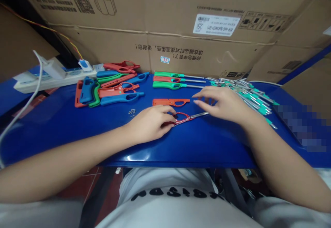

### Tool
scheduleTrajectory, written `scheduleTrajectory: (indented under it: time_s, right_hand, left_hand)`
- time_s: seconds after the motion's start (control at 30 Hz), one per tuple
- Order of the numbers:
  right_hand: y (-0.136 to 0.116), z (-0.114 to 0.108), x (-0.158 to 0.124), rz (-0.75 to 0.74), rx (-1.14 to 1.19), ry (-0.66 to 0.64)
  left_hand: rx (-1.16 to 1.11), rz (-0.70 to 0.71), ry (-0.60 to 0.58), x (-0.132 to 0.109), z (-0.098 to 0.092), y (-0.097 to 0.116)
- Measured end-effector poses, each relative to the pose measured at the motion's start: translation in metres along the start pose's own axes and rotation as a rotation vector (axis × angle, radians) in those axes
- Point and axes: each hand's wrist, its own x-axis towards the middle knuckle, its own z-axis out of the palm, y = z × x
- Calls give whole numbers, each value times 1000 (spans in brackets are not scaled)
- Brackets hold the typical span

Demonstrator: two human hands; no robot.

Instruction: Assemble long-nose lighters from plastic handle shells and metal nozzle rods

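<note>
- Red lighter (pixel 188 118): this person's left hand (pixel 154 124) grips its eight-o'clock end.
- Right hand (pixel 222 102), two o'clock, fingers parted.
- Orange handle (pixel 167 102), ten o'clock.

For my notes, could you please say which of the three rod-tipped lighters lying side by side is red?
The middle lighter, red-handled between two green lighters.

Forearms (pixel 90 152) slant inward; left hand (pixel 153 123) curled, palm down; right hand (pixel 223 103) loosely bent.
</note>
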Motion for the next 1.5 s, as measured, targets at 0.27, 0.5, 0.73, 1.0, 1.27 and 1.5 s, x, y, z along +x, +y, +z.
scheduleTrajectory:
  time_s: [0.27, 0.5, 0.73, 1.0, 1.27, 1.5]
  right_hand:
    - [46, -33, -5, 735, -310, 140]
    - [73, -31, -11, 891, -429, -144]
    - [93, -11, -7, 786, -452, -76]
    - [93, -5, -3, 745, -471, -27]
    - [63, -13, 1, 717, -483, 24]
    - [73, -15, -2, 872, -491, -77]
  left_hand:
    - [-10, 6, -2, 3, -1, -6]
    - [171, 11, -27, 3, -6, -14]
    - [223, -19, -77, 2, -9, -15]
    - [343, 7, -141, 0, -19, -5]
    - [234, 15, -155, 1, -18, -11]
    - [212, 38, -162, 3, -16, -14]
